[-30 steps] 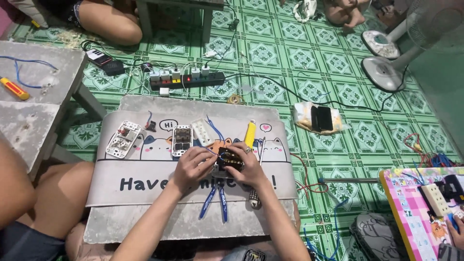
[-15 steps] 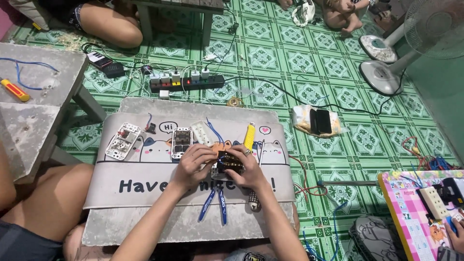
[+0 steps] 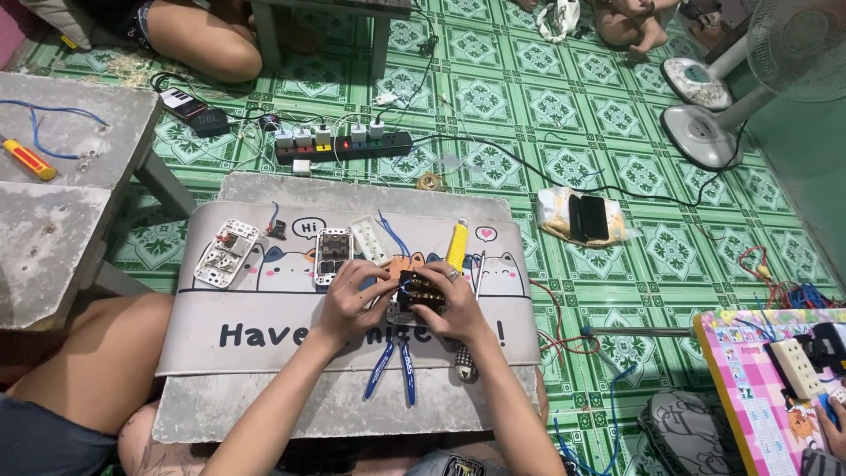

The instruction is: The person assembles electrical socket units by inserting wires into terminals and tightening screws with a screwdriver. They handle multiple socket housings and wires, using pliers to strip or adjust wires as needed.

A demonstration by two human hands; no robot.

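Small black switch module (image 3: 418, 291), wired, light and rigid by the look, pinched at both ends between left hand (image 3: 351, 304) and right hand (image 3: 458, 310), fingers closed around it, above desk (image 3: 264, 405) centre, blue-handled pliers (image 3: 392, 368) toward near edge; best gripped by the casing sides, clear of wires.

From my feed: black power strip (image 3: 352, 144) crammed with plugs on the green tiled floor (image 3: 493, 97), white fan (image 3: 714, 132) far right, blue-handled pliers (image 3: 392, 370) lying on the cat-print mat (image 3: 264, 326).

Small black electrical module (image 3: 418, 290), wires attached (red, blue), held level betw. both hands, above cat-print mat (image 3: 264, 326)
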